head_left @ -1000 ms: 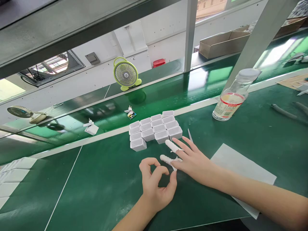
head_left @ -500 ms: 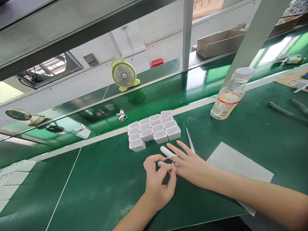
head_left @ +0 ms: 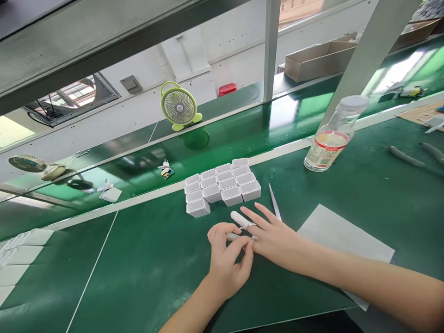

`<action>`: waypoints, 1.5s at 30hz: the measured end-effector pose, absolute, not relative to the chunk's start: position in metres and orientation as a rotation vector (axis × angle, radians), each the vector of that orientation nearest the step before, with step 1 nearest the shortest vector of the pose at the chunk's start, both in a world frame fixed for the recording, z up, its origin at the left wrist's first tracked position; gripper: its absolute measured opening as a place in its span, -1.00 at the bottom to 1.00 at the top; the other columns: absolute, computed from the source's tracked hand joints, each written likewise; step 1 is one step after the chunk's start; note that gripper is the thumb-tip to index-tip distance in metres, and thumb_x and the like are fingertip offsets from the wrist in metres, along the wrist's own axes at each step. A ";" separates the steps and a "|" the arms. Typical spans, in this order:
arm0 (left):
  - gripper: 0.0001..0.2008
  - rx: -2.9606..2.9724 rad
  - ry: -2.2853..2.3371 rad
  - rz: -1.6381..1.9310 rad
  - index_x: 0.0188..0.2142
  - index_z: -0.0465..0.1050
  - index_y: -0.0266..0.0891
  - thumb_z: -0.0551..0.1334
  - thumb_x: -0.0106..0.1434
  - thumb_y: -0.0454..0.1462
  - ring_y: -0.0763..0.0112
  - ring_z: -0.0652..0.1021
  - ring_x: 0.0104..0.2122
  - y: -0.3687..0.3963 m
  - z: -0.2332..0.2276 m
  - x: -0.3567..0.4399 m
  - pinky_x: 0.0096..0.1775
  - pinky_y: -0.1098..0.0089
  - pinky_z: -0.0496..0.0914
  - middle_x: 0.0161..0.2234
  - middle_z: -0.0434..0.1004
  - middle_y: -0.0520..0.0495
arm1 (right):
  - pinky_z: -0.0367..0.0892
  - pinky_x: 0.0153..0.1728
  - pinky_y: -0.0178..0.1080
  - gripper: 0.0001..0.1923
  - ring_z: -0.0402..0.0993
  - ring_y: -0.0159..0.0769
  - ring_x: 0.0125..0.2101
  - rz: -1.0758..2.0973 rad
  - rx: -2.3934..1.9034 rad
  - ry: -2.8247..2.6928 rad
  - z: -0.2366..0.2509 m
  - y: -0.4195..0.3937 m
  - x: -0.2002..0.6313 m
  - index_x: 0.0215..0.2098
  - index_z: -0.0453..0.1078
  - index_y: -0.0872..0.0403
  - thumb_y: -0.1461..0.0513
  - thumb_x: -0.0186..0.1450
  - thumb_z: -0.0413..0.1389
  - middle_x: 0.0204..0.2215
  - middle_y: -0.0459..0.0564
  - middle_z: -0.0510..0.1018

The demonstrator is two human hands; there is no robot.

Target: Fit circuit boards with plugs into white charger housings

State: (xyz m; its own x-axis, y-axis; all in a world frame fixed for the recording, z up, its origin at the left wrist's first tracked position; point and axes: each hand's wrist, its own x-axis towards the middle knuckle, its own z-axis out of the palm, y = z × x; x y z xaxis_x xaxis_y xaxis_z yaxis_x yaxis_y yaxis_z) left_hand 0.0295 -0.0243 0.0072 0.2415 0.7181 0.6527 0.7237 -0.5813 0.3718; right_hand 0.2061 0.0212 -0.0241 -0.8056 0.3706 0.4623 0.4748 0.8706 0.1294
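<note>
My right hand (head_left: 272, 236) is stretched out above the green bench, palm down, with its fingers spread. A white finger cot (head_left: 242, 219) with a ragged lower edge covers its index finger. Another white finger cot (head_left: 232, 236) is on the thumb, partly hidden behind my left fingers. With thumb and fingertips pinched together, my left hand (head_left: 231, 259) grips the lower edge of the thumb's cot, close to the base of the thumb. White tweezers (head_left: 274, 202) lie just beyond my right hand. Several open white plastic housings (head_left: 222, 185) stand in rows beyond both hands.
A glass bottle (head_left: 328, 145) with clear liquid stands at the right. Below my right forearm lies a white sheet (head_left: 343, 236). White pieces (head_left: 24, 254) line the left edge. On the green conveyor belt sit a plug with a circuit board (head_left: 167, 172) and a white plug part (head_left: 111, 193).
The circuit board and the white plug part have moved left along the belt. My left fingertips have shifted only slightly at the thumb's cot, and my right hand stays in place.
</note>
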 end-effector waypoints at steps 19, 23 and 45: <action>-0.81 -2.457 -1.432 -1.324 -0.28 0.46 -0.20 0.27 0.18 -0.49 0.28 0.41 -0.16 -0.028 0.007 0.032 -0.16 0.23 0.38 -0.20 0.30 -0.12 | -0.05 0.27 0.25 -0.61 0.00 0.18 0.33 -0.244 -0.804 -2.482 -0.019 0.023 0.211 0.09 0.40 -0.04 0.31 0.30 0.11 0.05 0.11 0.49; -0.84 -2.495 -1.471 -1.262 -0.30 0.48 -0.19 0.27 0.19 -0.46 0.30 0.40 -0.19 -0.030 0.011 0.032 -0.14 0.21 0.32 -0.23 0.28 -0.09 | -0.04 0.27 0.27 -0.68 -0.10 0.19 0.36 -0.224 -0.794 -2.452 -0.019 0.023 0.212 0.00 0.43 -0.05 0.32 0.30 0.11 -0.06 0.08 0.53; -0.81 -2.405 -1.387 -1.247 -0.22 0.46 -0.23 0.23 0.22 -0.50 0.37 0.41 -0.24 -0.026 0.010 0.027 -0.15 0.27 0.25 -0.27 0.31 -0.07 | -0.16 0.32 0.25 -0.81 0.01 0.12 0.34 -0.287 -0.609 -2.619 -0.016 0.021 0.210 -0.13 0.46 0.03 0.30 0.30 0.11 0.03 0.07 0.50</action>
